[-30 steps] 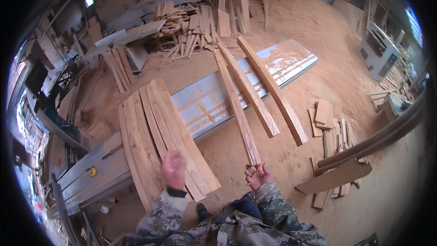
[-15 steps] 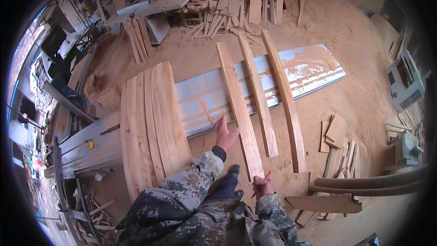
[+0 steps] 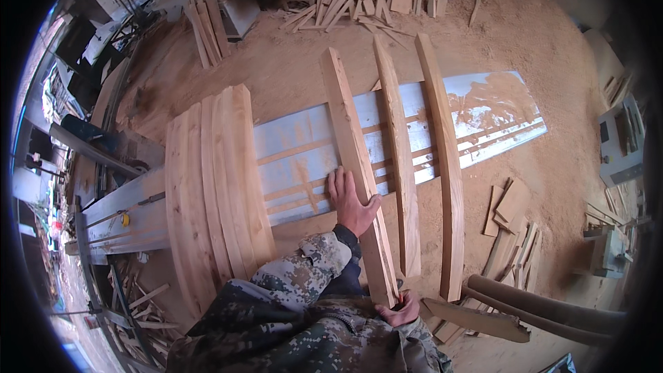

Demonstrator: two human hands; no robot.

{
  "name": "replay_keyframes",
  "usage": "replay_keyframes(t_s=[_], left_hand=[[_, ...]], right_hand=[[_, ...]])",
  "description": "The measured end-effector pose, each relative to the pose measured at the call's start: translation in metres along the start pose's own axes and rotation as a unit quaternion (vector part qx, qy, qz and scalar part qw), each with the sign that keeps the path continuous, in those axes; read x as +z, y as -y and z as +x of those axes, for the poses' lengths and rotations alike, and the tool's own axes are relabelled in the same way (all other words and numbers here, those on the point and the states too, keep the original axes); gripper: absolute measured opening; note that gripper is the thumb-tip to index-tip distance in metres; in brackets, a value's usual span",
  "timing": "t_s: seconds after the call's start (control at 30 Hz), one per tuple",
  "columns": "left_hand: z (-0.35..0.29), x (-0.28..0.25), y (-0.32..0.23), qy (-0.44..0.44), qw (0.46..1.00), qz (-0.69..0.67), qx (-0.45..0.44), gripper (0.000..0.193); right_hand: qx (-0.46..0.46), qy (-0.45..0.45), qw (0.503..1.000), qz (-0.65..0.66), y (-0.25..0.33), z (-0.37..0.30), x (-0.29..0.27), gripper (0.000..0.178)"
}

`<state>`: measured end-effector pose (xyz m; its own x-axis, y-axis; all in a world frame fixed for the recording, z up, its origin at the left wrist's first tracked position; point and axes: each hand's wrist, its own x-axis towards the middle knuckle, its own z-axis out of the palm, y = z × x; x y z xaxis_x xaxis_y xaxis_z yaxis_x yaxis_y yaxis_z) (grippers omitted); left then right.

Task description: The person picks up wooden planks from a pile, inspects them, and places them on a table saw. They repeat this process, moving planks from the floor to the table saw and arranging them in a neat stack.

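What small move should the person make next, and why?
Probably the left hand should steady the beam it touches: this beam's near end overhangs the metal table, and the right hand is at that end.

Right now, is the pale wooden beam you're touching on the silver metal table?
On: the beam lies across the table, both ends overhanging its edges.

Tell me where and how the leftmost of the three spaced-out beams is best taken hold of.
Probably by its near end, from the person's side, closing across its narrow width: the beam is long and slim, and that end juts past the edge of the metal table. The right grip is at that end.
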<state>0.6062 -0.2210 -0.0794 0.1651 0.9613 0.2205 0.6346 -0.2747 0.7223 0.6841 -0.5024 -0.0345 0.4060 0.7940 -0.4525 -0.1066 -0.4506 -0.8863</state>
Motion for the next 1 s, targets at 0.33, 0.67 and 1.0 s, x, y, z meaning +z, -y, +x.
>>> replay_keyframes(t_s=[0.33,0.67,1.0], left_hand=[[0.013,-0.021,0.012,0.006,0.997,0.02,-0.072,0.084],[0.028,-0.036,0.017,0.114,0.728,-0.615,-0.28,0.062],[-0.011,-0.028,0.006,0.17,0.851,-0.42,-0.265,0.029]], right_hand=[[0.053,0.237,0.963,0.121,-0.045,0.028,-0.026,0.04],[0.117,0.452,0.822,0.326,-0.041,0.046,-0.022,0.056],[0.106,0.327,0.926,0.158,-0.016,0.03,-0.033,0.065]])
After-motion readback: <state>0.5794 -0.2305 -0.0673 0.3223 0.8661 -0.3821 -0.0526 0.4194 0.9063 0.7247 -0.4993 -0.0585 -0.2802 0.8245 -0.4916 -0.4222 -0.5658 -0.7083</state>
